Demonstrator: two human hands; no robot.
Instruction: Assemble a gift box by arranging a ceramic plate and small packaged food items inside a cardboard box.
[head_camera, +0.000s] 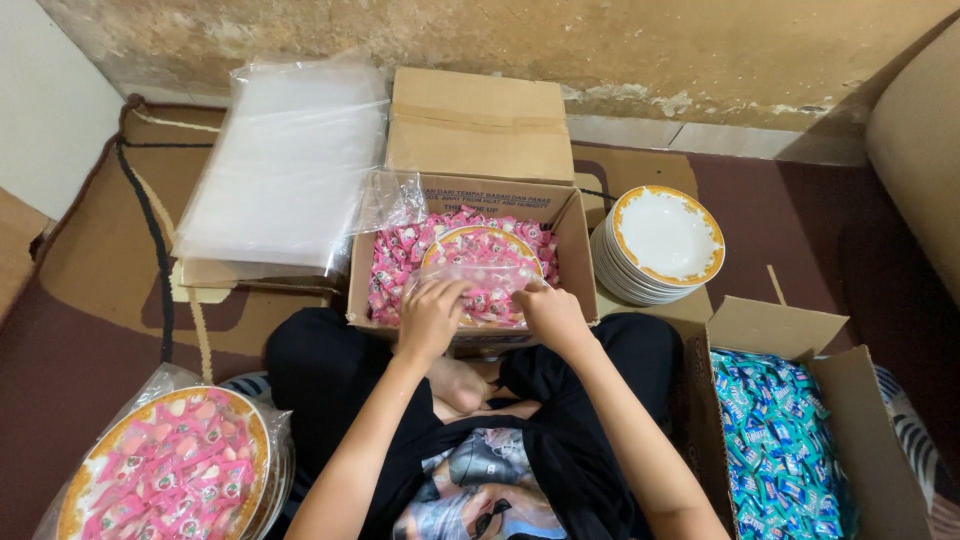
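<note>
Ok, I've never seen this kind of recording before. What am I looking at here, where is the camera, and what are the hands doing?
There is no machine: a seated person wears one camera on the head, looking down at their own bare hands. The left hand and right hand both grip a clear plastic bag around a plate, over an open cardboard box of pink wrapped sweets. On the carpet around them lie a stack of white plates with orange rims, a pile of clear bags, a bagged plate of pink sweets and a box of blue wrapped sweets.
</note>
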